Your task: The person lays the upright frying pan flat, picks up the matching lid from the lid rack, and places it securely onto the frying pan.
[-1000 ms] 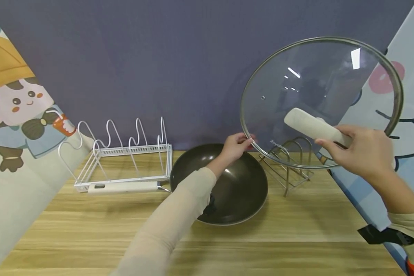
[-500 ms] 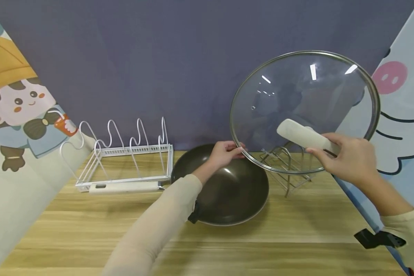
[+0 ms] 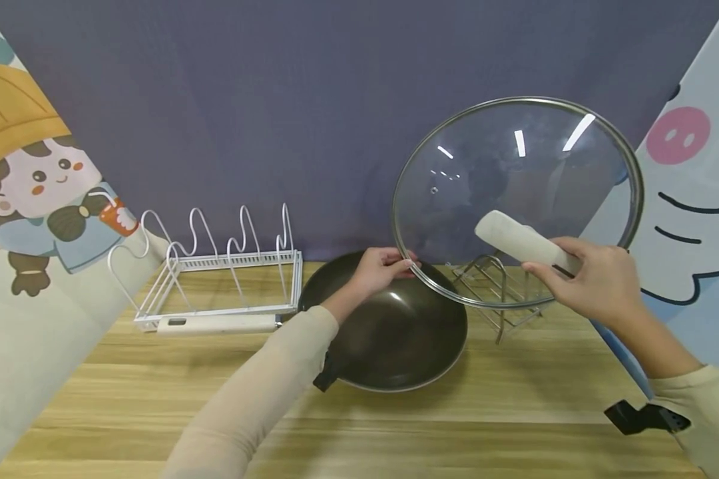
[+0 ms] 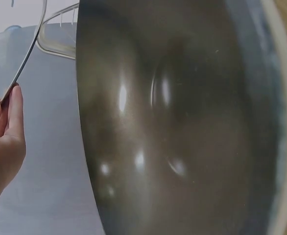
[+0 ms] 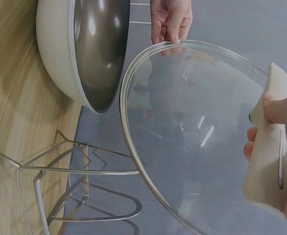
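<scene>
A large glass lid with a metal rim is held tilted in the air, over the wok's right side and a small wire rack. My right hand grips its cream handle, fingers wrapped round the bar. At the lid's lower left edge my left hand pinches the rim between thumb and fingers, as the left wrist view also shows. Below the left hand and forearm sits a dark-lined wok with a cream outside; its long cream handle points left.
The white wire rack with wavy dividers stands behind the wok handle. Right of the wok is the small metal rack, partly seen through the lid. A grey-blue wall rises behind the wooden table.
The lid has come left and a little lower, with both hands moving along with it. The wok and the racks have stayed in place.
</scene>
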Action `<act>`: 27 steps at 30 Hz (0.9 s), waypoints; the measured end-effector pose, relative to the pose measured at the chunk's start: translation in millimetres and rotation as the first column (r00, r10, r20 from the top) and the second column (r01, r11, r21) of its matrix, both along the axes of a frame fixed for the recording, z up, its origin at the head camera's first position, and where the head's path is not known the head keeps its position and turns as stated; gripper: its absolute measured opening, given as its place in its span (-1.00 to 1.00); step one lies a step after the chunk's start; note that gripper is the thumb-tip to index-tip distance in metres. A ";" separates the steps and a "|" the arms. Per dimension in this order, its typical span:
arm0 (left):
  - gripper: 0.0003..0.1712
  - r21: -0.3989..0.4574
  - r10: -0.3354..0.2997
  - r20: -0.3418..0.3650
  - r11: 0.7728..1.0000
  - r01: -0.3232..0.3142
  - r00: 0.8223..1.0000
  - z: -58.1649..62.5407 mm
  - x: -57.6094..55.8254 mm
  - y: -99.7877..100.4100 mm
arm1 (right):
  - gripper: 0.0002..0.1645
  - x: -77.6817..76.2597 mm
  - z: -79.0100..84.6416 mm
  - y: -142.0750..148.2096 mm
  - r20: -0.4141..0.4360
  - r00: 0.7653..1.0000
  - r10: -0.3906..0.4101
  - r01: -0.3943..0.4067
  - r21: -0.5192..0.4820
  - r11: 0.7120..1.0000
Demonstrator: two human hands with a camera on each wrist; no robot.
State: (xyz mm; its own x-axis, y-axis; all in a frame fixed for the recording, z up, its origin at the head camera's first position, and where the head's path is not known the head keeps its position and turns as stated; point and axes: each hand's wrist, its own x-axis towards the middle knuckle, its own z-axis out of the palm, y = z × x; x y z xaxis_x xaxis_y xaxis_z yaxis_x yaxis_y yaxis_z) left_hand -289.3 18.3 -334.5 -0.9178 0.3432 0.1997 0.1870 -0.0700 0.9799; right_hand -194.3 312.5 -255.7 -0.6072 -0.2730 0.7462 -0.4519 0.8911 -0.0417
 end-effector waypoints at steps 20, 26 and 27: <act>-0.74 -0.074 0.026 -0.057 0.997 -0.030 0.998 2.6 -9.1 -18.9 | -0.15 -4.5 -4.7 -18.5 -0.020 0.999 0.038 -0.038 -0.040 0.998; -0.74 -0.116 0.025 -0.085 0.993 -0.035 0.996 4.6 -10.0 -23.9 | -0.13 -7.0 -7.4 -22.0 -0.050 0.997 0.052 -0.056 -0.064 0.996; -0.74 -0.120 0.022 -0.090 0.992 -0.033 0.996 5.6 -9.7 -24.7 | -0.13 -7.4 -7.8 -22.5 -0.053 0.997 0.054 -0.057 -0.068 0.996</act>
